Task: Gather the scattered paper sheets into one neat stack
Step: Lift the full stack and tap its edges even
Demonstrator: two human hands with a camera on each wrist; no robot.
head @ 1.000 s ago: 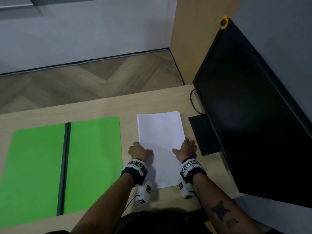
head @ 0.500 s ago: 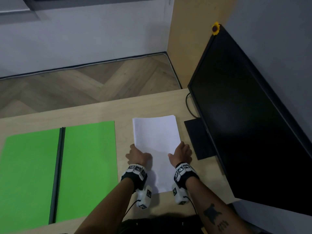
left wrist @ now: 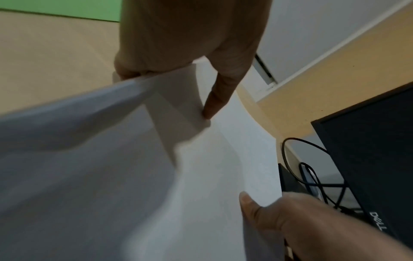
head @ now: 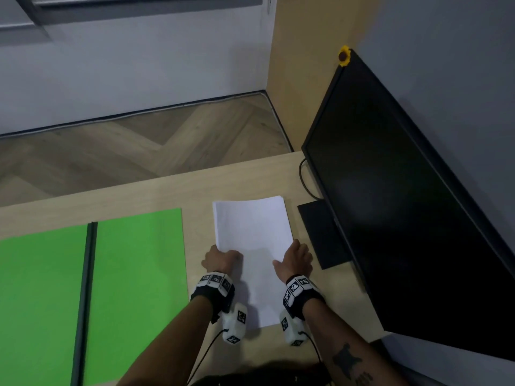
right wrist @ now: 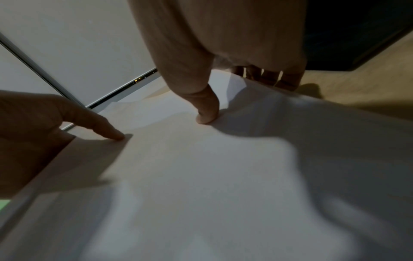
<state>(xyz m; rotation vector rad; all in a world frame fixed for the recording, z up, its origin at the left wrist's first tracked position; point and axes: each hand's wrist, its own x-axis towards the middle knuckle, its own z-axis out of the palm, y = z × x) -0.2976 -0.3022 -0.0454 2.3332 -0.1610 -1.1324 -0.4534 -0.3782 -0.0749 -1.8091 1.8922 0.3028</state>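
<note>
Pale wooden desk [head: 156, 196] carries the paper stack [head: 252, 232] between the green folder [head: 133, 274] and the monitor [head: 404, 218]. Your left hand [head: 220, 260] and right hand [head: 295, 259] each pinch a long edge, thumbs on top. Squeeze inward evenly, then tap the edges flush.

"DELL" is printed on the black monitor [left wrist: 377, 176].

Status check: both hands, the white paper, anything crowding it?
Left hand grips the white paper stack at its left edge; right hand grips the right edge. Sheets gathered, edges roughly flush. Black monitor base close on the right, not touching.
</note>
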